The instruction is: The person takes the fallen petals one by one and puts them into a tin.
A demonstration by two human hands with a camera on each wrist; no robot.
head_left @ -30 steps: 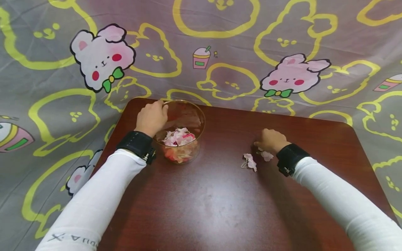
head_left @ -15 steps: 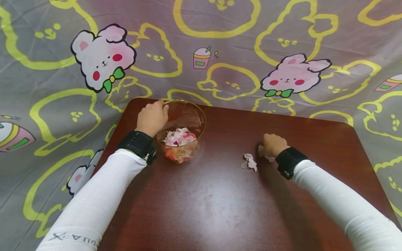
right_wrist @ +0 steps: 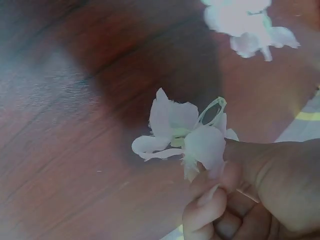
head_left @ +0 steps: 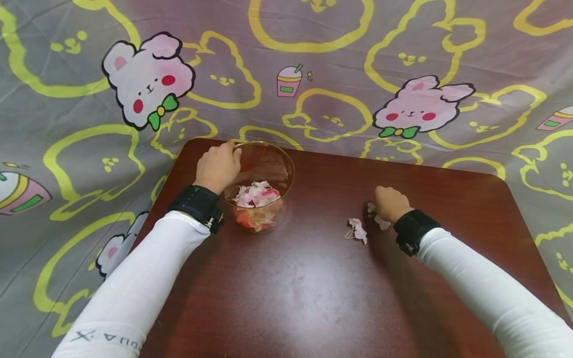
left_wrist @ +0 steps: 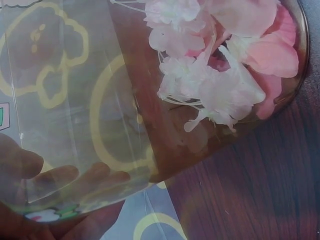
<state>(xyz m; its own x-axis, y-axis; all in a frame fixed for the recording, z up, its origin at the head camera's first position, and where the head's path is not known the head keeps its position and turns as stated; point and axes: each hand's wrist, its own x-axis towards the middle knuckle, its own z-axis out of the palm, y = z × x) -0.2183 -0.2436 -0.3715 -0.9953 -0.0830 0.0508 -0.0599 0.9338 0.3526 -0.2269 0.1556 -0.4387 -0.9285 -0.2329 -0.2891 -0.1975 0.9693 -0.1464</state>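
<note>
My left hand [head_left: 218, 166] grips the rim and wall of a clear glass bowl [head_left: 286, 171] at the table's back left; through the glass its fingers [left_wrist: 60, 182] show curled against the wall. The bowl [left_wrist: 100, 110] holds pink and white fabric flowers [head_left: 256, 195] [left_wrist: 215, 75]. My right hand [head_left: 390, 204] is curled at the table's right middle, pinching a pale pink flower [right_wrist: 182, 135] between thumb and fingertips, just above the wood. Another loose flower [head_left: 356, 230] [right_wrist: 247, 25] lies on the table left of that hand.
The dark red-brown table [head_left: 313, 298] has rounded corners. A grey cloth [head_left: 313, 59] printed with yellow outlines and pink rabbits covers everything behind and beside it. Both arms wear white sleeves and black wrist straps.
My right hand has closed on one of the two flowers by it and lifted it slightly off the table. The left hand and the bowl have stayed put.
</note>
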